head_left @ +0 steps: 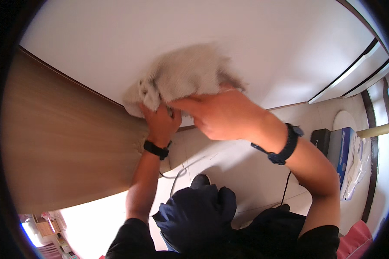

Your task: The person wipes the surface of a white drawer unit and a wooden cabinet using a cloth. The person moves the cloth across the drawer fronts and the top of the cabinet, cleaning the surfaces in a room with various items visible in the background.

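Observation:
A beige, shaggy-edged cloth lies bunched against a broad white surface, slightly blurred. My left hand grips its lower left end, where the fabric is twisted into folds. From the right, my right hand holds the cloth's lower edge, with the index finger stretched toward my left hand. Cloth covers part of the right hand's fingers. Both wrists wear dark bands.
A light wood panel borders the white surface on the left. Cables trail over the pale tiled floor near my feet. Blue and white boxes stand at right, beside a black box. A red-pink item shows lower right.

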Demonstrator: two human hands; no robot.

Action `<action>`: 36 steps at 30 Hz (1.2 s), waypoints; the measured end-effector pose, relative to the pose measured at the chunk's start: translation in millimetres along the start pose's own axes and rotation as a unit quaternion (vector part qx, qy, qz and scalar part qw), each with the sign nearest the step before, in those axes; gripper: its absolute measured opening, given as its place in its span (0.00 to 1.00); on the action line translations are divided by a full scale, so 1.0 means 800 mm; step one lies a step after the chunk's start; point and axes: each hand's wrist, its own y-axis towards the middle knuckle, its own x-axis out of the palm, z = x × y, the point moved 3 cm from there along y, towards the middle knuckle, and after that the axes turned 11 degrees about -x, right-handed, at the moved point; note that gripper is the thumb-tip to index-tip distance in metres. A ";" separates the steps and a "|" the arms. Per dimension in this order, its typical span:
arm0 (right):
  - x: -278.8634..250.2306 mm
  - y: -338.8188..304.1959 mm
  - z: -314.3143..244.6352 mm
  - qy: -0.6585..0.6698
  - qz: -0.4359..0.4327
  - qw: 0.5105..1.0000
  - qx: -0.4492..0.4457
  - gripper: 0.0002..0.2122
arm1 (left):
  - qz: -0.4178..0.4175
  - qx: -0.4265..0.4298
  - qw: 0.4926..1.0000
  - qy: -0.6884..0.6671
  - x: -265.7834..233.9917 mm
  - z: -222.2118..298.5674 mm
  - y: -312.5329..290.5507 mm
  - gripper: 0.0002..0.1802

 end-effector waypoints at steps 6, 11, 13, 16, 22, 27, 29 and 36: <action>0.087 0.020 0.008 0.044 -0.216 0.974 0.055 0.23 | -0.121 -0.106 0.985 -0.069 0.075 -0.051 -0.088 0.29; 0.118 -0.011 0.016 0.010 -0.143 0.990 0.016 0.26 | -0.033 -0.069 0.991 -0.106 0.063 -0.008 -0.113 0.26; 0.107 -0.023 0.019 -0.021 -0.057 0.998 -0.014 0.24 | -0.047 -0.058 0.990 -0.118 0.057 0.022 -0.087 0.26; 0.050 -0.024 0.014 -0.068 0.066 0.995 -0.025 0.22 | -0.054 -0.079 0.977 -0.190 0.053 0.058 -0.050 0.26; -0.071 -0.057 0.016 -0.103 0.319 0.941 -0.045 0.20 | 0.061 0.079 0.979 -0.180 0.017 0.200 0.047 0.28; -0.095 -0.112 0.030 -0.154 0.384 0.910 -0.023 0.24 | 0.104 0.204 0.972 -0.053 0.017 0.289 0.063 0.29; -0.083 -0.137 0.034 -0.131 0.340 0.931 0.024 0.25 | 0.112 0.237 0.965 -0.004 0.021 0.300 0.065 0.30; 0.025 -0.192 0.024 0.020 0.110 0.984 0.141 0.32 | -0.050 0.334 0.939 0.063 0.079 0.179 0.007 0.26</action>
